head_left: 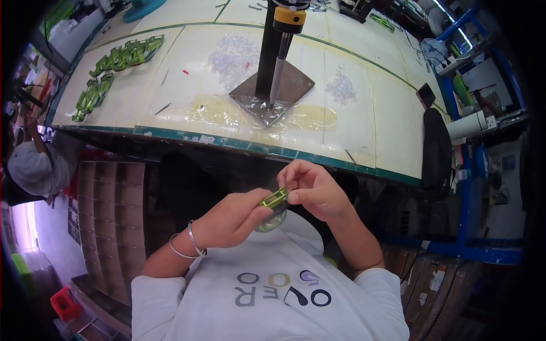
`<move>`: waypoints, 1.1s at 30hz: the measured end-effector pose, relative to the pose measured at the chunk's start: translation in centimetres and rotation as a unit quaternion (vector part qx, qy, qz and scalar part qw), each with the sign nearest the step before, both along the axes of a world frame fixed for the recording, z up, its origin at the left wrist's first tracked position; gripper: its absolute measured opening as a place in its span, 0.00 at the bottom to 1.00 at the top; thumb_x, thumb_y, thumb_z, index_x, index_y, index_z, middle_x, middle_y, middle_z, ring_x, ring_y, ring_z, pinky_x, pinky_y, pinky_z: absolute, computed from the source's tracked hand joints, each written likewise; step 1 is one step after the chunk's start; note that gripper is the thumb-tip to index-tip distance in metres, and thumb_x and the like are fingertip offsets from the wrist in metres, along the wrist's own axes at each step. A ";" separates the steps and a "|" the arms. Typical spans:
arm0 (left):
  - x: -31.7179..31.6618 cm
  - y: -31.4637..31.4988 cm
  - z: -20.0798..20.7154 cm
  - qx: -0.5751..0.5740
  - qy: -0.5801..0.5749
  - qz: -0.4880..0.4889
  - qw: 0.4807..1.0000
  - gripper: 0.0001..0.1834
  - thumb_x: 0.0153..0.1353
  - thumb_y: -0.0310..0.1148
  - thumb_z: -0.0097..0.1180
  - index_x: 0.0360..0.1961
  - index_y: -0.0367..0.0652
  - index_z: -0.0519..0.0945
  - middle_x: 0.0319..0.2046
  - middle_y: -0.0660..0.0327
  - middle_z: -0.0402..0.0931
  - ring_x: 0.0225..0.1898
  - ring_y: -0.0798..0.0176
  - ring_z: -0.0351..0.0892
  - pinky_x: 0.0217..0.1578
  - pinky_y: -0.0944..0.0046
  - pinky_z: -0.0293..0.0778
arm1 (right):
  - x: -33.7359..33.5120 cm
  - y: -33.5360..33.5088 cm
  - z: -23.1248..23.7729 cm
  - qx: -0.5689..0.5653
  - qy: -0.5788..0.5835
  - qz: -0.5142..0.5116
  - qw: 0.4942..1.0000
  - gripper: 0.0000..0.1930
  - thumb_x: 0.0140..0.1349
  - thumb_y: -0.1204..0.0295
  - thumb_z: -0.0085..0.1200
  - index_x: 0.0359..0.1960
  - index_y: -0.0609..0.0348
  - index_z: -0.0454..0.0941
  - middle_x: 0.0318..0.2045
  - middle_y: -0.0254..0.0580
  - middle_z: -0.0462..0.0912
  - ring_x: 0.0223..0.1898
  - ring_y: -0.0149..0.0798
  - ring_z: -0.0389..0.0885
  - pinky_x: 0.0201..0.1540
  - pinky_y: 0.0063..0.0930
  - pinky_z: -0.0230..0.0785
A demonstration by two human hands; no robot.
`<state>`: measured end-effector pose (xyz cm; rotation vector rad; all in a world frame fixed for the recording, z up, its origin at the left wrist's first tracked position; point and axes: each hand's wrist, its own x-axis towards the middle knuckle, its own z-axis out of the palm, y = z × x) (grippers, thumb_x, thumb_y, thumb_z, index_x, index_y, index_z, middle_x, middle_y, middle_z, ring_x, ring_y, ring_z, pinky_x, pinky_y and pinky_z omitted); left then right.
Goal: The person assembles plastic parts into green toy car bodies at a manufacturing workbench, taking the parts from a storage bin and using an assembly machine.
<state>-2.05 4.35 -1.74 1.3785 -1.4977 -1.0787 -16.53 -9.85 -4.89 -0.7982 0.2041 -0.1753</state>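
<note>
Above my lap, just off the table's front edge, my left hand (234,219) grips a bright green plastic frame (274,198) with a slot in its upper side. A clear, rounded portion hangs below the slot, partly covered by my fingers. My right hand (316,190) meets the frame's right end, its thumb and fingertips drawn together there. Whatever lies between those fingertips is too small or hidden to tell.
On the white table (187,85) stands a press-like tool (278,57) on a square metal base (242,92). Loose clear pieces (236,57) lie behind it, with more clear bits (341,86) at right. Green frames (128,55) sit at left. Another person (35,167) is at far left.
</note>
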 end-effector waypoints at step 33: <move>1.0 -4.0 -5.4 0.018 0.443 0.107 0.890 0.56 0.24 0.45 0.72 0.54 0.40 0.50 0.36 0.66 0.61 0.28 0.76 0.63 0.35 0.76 0.66 | 2.9 3.5 -0.2 0.131 -0.056 -0.152 0.978 0.28 0.57 0.63 0.38 0.58 0.54 0.46 0.50 0.54 0.64 0.41 0.42 0.71 0.43 0.31 0.66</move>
